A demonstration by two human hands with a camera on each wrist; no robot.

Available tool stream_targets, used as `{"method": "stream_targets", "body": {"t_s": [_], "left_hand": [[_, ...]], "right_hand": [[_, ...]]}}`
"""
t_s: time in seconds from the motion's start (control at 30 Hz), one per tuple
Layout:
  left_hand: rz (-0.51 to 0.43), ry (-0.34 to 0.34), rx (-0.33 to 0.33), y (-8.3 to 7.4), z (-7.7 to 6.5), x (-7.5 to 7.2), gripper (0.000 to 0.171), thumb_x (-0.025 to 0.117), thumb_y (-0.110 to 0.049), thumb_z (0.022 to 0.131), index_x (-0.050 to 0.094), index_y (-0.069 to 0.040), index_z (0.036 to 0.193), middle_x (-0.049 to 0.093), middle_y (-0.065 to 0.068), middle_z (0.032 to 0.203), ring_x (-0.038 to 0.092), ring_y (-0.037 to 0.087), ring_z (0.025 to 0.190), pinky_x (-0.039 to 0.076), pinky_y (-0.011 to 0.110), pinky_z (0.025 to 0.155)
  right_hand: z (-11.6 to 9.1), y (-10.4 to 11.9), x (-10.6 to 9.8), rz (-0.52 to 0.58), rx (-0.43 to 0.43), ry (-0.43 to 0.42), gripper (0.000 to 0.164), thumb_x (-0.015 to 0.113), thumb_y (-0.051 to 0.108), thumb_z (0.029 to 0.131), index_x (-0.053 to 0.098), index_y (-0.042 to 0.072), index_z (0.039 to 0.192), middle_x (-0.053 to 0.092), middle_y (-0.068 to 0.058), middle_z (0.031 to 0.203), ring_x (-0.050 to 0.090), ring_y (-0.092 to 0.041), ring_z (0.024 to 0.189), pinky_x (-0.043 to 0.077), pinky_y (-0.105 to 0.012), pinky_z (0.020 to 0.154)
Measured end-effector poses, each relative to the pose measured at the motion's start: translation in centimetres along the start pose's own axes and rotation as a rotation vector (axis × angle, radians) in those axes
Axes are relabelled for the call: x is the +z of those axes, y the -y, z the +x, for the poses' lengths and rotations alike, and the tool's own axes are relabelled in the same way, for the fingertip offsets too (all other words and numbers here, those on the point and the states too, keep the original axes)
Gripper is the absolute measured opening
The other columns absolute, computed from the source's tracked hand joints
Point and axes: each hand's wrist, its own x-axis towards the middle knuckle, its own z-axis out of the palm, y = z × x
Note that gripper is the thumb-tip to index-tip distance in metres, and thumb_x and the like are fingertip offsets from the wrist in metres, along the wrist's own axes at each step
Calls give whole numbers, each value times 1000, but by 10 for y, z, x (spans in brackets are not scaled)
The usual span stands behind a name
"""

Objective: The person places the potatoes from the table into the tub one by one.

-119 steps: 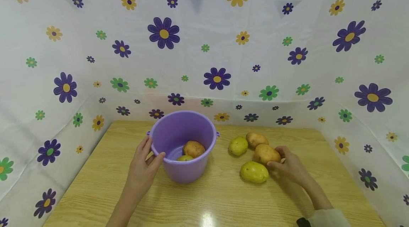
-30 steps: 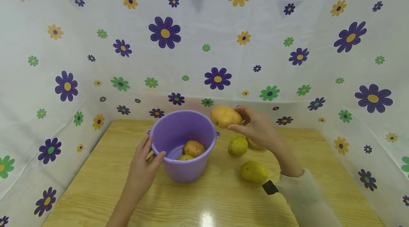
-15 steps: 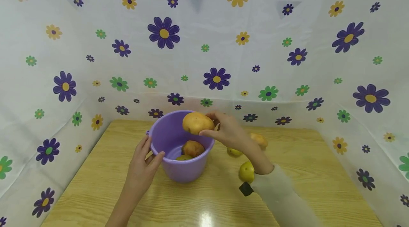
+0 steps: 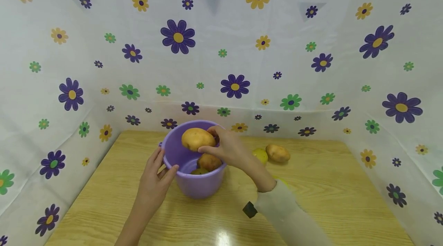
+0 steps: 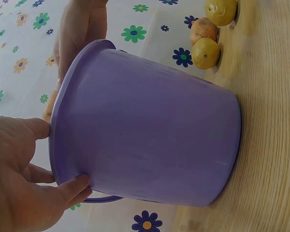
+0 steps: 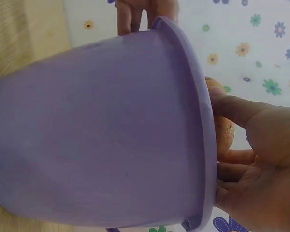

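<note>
A purple bucket (image 4: 200, 186) stands on the table, and my left hand (image 4: 155, 180) grips its rim on the left side. My right hand (image 4: 230, 148) holds a pale brown potato (image 4: 196, 139) by one end, at the mouth of the bucket. Below it, inside the bucket, lie another potato (image 4: 209, 161) and a yellow-green fruit (image 4: 199, 171). From the right wrist, the held potato (image 6: 225, 133) shows partly behind the rim, between thumb and fingers. The left wrist view shows my left thumb and fingers on the rim and outer wall.
Right of the bucket lie a potato (image 4: 278, 153) and a yellow-green fruit (image 4: 261, 155), partly covered by my right arm. A second yellow-green fruit (image 5: 221, 10) is nearly hidden by that arm in the head view. Flower-printed white cloth (image 4: 294, 26) encloses the wooden table (image 4: 346, 199).
My right hand has picked the potato up from the group on the right and carried it left, then lowered it to the bucket's mouth. My left hand has stayed on the rim.
</note>
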Motion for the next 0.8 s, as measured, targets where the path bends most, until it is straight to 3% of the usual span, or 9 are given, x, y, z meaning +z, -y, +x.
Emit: {"method": "stream_targets", "body": {"t_s": [0.2,0.4,0.57,0.8], "left_hand": [[-4,-6,2,-1,-1,1,75,66,-20,104,23,5,161,14,19,169,36,39,148,43,30,113],[-3,-10,10,-1,-1,1,74,66,-19,104,24,5,161,14,20,169,35,40,148,44,32,113],[8,-16,3,-2,-1,2,74,66,-16,104,24,5,161,14,19,169,36,39,147,45,31,112],[12,-11,-8,-1,0,1,76,66,-21,104,23,5,161,13,18,169,36,39,148,44,32,113]], "right_hand": [[1,1,8,25,8,21,56,78,35,95,62,-5,132,72,-15,117,70,-22,98,63,-30,82],[-2,-2,10,4,-52,25,42,75,26,98,66,-2,127,73,-10,110,70,-19,93,62,-27,80],[-4,-3,10,48,-97,4,37,75,20,98,66,-3,126,72,-11,110,69,-21,95,64,-37,83],[-7,-4,8,88,-106,-18,35,74,16,98,65,-2,127,71,-12,114,69,-23,97,64,-38,83]]}}
